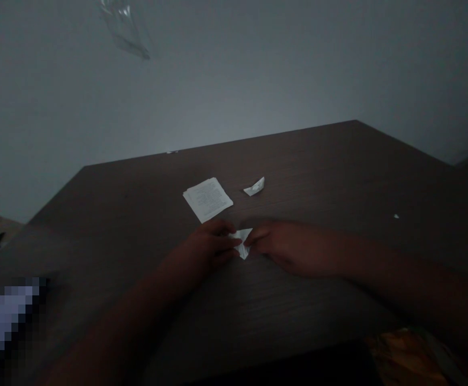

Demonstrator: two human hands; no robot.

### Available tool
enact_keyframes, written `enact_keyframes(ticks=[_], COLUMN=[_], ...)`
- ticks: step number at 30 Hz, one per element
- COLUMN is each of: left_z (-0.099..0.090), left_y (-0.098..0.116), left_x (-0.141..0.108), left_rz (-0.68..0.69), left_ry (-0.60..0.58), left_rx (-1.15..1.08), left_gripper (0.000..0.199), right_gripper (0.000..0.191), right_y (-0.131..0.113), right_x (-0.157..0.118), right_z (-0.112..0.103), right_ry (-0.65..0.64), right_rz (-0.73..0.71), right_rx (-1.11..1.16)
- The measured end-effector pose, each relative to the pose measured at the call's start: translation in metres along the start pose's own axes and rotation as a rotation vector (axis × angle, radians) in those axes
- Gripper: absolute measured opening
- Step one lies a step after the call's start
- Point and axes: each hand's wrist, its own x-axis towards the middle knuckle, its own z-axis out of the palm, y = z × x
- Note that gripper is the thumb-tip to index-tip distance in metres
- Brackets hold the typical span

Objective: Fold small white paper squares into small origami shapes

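Note:
Between my two hands a small folded piece of printed paper [243, 251] lies on the table, its lower end coming to a point. From the left, my left hand [214, 244] holds it, fingers laid along its edge. My right hand [276, 244] pinches its right side with thumb and forefinger, the other fingers curled. Just beyond my left hand is a stack of square printed paper sheets [208, 199]. A folded paper boat [254, 187] sits to the right of that stack, apart from both hands.
The dark wooden table [318, 177] meets a pale wall [234, 69] at the back. A paper scrap [396, 216] lies at the right, another scrap [172, 152] at the far edge. At the lower left is a blurred-out bright device [6, 316]. Clear plastic [125, 27] hangs on the wall.

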Motion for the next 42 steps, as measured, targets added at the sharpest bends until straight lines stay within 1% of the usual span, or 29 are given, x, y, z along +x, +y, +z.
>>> enact_keyframes(ticks=[2, 4, 7, 11, 14, 17, 21, 26, 29, 33, 38, 42], left_z=[0.000, -0.002, -0.006, -0.009, -0.007, -0.005, -0.010, -0.019, -0.018, -0.015, -0.011, -0.013], left_y=[-0.001, 0.001, 0.007, 0.012, 0.010, 0.007, 0.011, 0.020, 0.020, 0.016, 0.013, 0.015], left_x=[0.000, 0.000, 0.000, 0.001, 0.001, 0.001, 0.003, 0.007, 0.007, 0.007, 0.008, 0.008], left_rz=[0.005, 0.004, -0.008, -0.041, 0.002, 0.038, 0.046, 0.063, 0.068, 0.050, 0.019, -0.014], left_ry=[0.003, 0.004, -0.016, -0.045, -0.032, -0.020, -0.004, -0.046, -0.039, -0.060, -0.050, -0.043], left_rx=[-0.009, -0.012, -0.025, -0.049, -0.047, -0.046, -0.066, -0.078, -0.077, -0.095, -0.098, -0.076], left_gripper=[0.024, 0.024, 0.026, 0.028, 0.027, 0.026, 0.025, 0.025, 0.024, 0.024, 0.021, 0.019], right_gripper=[0.037, 0.038, 0.040, 0.036, 0.037, 0.037, 0.040, 0.037, 0.038, 0.038, 0.037, 0.040], right_y=[0.001, 0.002, 0.003, 0.001, 0.000, -0.001, 0.001, 0.005, 0.007, 0.007, 0.006, 0.006], right_x=[0.002, 0.004, 0.005, 0.005, 0.004, 0.003, 0.002, 0.002, 0.001, 0.001, 0.002, 0.001], right_z=[0.001, 0.003, 0.007, 0.009, 0.007, 0.005, 0.005, 0.006, 0.008, 0.008, 0.010, 0.015], right_ry=[-0.018, 0.001, 0.044, 0.025, -0.004, -0.002, 0.034, 0.022, 0.036, 0.034, 0.004, -0.008], right_rz=[0.054, 0.092, 0.101, 0.101, 0.130, 0.143, 0.117, 0.061, 0.051, 0.057, -0.019, -0.042], right_rx=[0.008, 0.022, 0.037, 0.016, 0.015, 0.045, 0.077, 0.073, 0.065, 0.033, -0.060, -0.161])
